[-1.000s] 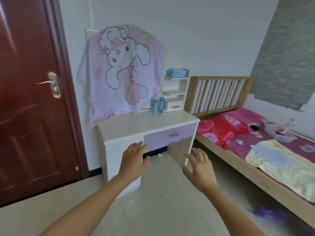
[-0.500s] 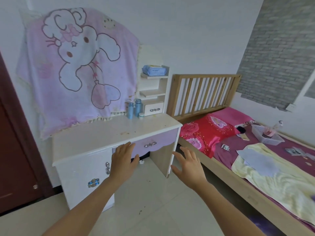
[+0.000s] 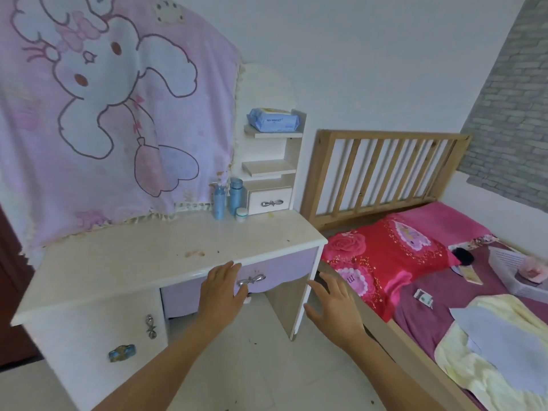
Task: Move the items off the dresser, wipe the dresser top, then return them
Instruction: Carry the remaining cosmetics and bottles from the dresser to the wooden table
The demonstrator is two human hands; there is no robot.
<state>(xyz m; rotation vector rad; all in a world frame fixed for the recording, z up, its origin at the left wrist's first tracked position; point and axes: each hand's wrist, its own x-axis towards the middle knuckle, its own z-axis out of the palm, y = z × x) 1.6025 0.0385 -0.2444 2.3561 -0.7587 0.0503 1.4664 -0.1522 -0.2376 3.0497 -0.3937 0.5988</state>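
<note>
At the far left a pink blanket (image 3: 118,114) with a cartoon rabbit hangs on the wall and drapes down to the back edge of the dresser (image 3: 124,262). The dresser's pale top is mostly bare, with a brownish smear (image 3: 194,254) near its middle and a few dark specks toward the right. It does not look wiped yet.

The person's left hand (image 3: 221,292) is raised in front of the dresser's near edge, fingers straight and loosely together, holding nothing. Its fingertips lie over the edge of the top, just left of the silver bow handle (image 3: 250,280) of the lilac drawer. Whether they actually touch the wood cannot be told from this angle.

At the far right of the top stand the items to be moved: a blue pump bottle (image 3: 219,201), a second blue bottle (image 3: 236,195) just beside it, and a small white jar (image 3: 241,215) in front of them. They sit against a small shelf unit (image 3: 269,173), which has a pack of wipes (image 3: 274,120) on its top shelf.

The right hand (image 3: 333,307) hovers lower and nearer, beside the dresser's right leg, its fingers spread wide and empty. To the right lies the bed (image 3: 370,330), a likely place to set things down.

The task looks barely begun: nothing is off the dresser, no cloth is in either hand, and clearing, wiping and returning all remain.
</note>
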